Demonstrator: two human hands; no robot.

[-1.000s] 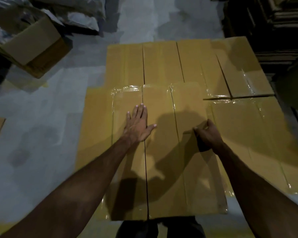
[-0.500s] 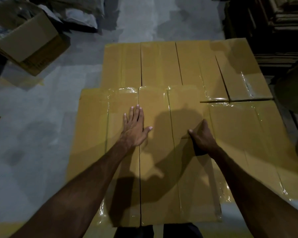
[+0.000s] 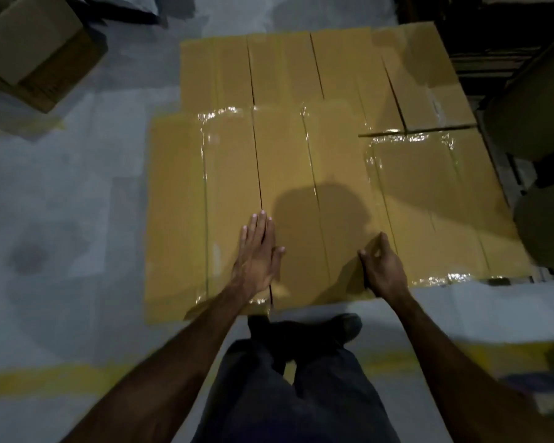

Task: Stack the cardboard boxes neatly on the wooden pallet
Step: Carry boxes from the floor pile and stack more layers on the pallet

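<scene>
Flat and spread, the left hand (image 3: 259,254) presses on the top flattened cardboard box (image 3: 288,199) near its near edge, while the right hand (image 3: 383,268) curls its fingers around that box's right edge, lifting it slightly off the stacked boxes (image 3: 429,193) beneath.

text: none legible | cardboard boxes (image 3: 288,161): plain, unmarked
</scene>
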